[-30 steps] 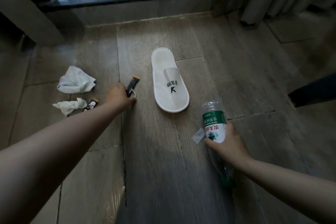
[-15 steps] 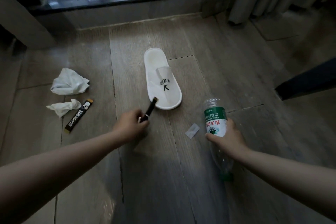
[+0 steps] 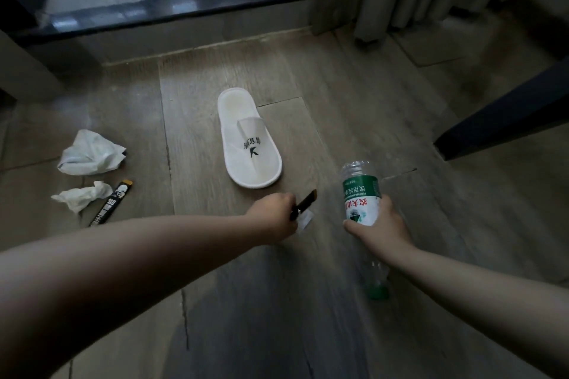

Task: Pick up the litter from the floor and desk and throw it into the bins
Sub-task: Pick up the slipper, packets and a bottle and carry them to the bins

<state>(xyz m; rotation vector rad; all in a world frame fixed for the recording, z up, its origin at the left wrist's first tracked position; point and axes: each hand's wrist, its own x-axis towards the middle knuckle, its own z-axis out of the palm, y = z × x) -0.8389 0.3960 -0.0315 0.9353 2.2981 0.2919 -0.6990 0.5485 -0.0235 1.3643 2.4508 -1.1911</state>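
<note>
Left grip (image 3: pixel 272 215) pinches black sachet (image 3: pixel 306 201); right grip (image 3: pixel 381 224) clasps inverted bottle (image 3: pixel 360 197), arms outstretched.

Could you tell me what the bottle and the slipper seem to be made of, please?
Bottle: thin clear plastic, glossy, see-through above its printed green-and-white label. Slipper: soft white fabric, matte with no shine, probably nonwoven or terry; the weave is too small to tell.

Dim, soft (edges bowed)

Bare left hand (image 3: pixel 272 217), bare right hand (image 3: pixel 383 229), left forearm (image 3: pixel 129 271) and right forearm (image 3: pixel 480 289) uncovered to the frame edge
</note>
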